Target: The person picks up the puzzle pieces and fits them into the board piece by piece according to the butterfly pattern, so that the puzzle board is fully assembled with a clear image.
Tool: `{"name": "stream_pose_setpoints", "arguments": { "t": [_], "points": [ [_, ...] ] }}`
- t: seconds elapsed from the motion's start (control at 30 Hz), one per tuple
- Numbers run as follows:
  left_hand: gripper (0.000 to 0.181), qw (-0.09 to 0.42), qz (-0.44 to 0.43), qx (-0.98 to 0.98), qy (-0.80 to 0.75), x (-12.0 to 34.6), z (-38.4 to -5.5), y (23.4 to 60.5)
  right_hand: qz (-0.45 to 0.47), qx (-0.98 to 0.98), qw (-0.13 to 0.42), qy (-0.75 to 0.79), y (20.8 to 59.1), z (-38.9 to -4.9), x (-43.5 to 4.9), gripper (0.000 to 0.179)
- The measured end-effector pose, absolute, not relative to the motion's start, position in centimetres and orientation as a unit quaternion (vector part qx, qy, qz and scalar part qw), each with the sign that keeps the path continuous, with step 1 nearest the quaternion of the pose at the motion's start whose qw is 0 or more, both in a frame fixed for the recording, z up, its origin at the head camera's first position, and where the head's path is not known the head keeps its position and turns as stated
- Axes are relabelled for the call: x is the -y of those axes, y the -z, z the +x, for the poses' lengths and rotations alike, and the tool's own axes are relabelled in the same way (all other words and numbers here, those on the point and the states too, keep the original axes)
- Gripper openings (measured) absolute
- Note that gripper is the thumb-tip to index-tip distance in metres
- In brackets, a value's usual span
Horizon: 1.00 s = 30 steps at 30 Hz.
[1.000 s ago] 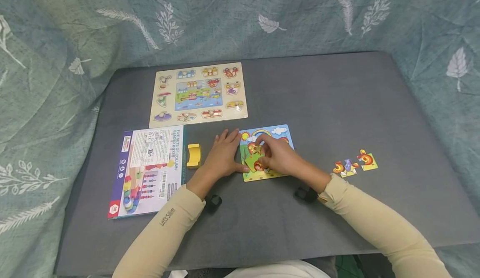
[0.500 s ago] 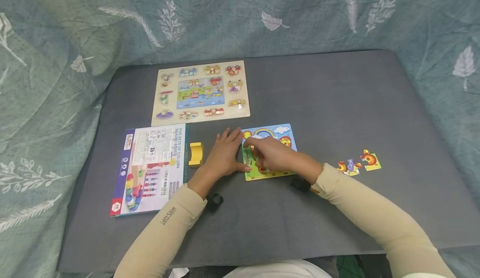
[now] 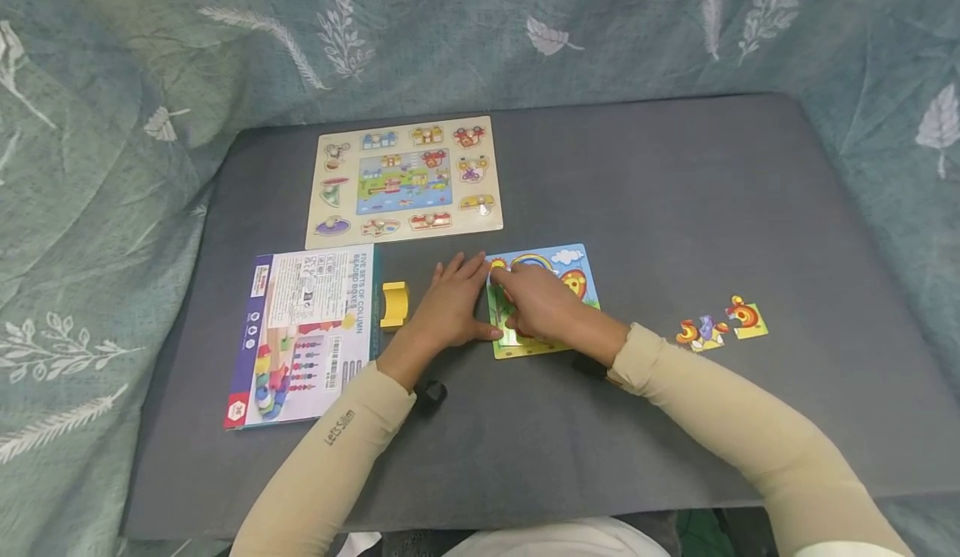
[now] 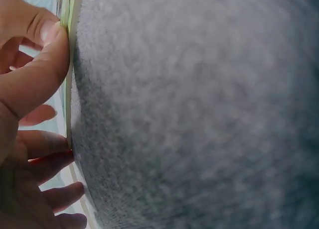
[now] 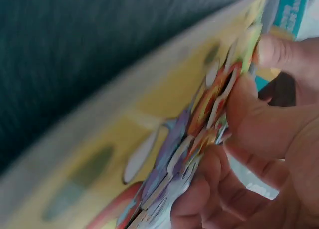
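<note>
Puzzle board (image 3: 559,260), rainbow + cloud up top, yellow base, flat; 2 loose pcs (image 3: 748,322) off rt.

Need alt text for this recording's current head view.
Right hand over a small picture puzzle, left hand at its left edge, on a grey table. Two loose pieces lie right; a box and yellow block left; a larger puzzle farther back.
</note>
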<state>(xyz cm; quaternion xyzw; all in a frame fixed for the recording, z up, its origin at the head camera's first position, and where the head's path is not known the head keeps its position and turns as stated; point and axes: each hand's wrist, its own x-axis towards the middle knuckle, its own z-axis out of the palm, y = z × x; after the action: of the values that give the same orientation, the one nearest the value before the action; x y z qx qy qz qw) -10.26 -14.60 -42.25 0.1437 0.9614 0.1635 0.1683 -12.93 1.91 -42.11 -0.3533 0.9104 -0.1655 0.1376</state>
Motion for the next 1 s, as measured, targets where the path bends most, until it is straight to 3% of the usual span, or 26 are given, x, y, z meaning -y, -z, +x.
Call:
{"name": "stream_pose_setpoints", "arguments": {
  "t": [0.27,0.37,0.63,1.0],
  "points": [
    [0.109,0.193,0.133,-0.961,-0.149,14.2,-10.2,41.7,-0.37,-0.899,0.187,0.141,41.8,-14.0,-1.9,0.07],
    [0.11,0.202,0.12,-0.961,-0.147,13.9,-10.2,41.6,-0.372,-0.896,0.194,0.146,41.6,-14.0,-1.9,0.071],
    [0.113,0.228,0.093,-0.953,-0.175,13.7,-10.3,41.7,-0.333,-0.905,0.192,0.181,41.9,-13.6,-2.1,0.044],
    [0.113,0.223,0.088,-0.955,-0.177,13.8,-10.3,42.1,-0.34,-0.898,0.164,0.226,42.1,-12.9,-5.3,0.031]
  ]
}}
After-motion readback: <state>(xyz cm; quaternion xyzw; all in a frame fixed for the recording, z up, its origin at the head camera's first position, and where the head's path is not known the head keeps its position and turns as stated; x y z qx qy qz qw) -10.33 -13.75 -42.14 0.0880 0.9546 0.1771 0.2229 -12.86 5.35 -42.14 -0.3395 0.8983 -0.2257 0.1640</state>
